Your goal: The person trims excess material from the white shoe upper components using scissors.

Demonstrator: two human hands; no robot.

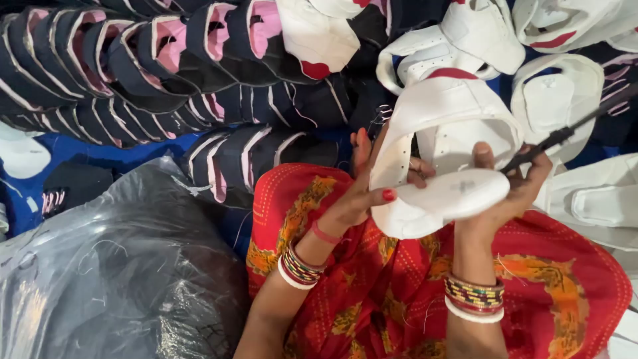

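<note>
While both hands close on a white shoe upper (445, 143), left hand (364, 189) gripping its edge, right hand (508, 189) pinching dark scissors (565, 133).

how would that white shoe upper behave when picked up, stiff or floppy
The white shoe upper probably flexes: its thin walls curve open. It looks light, since the left hand and right hand hold it up by the fingers.

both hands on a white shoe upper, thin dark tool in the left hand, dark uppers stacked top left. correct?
Not quite: the thin dark tool is in the right hand, not the left. The head view shows it pinched there, pointing up to the right. The left hand only grips the white shoe upper. The dark uppers are stacked top left, as you said.
</note>
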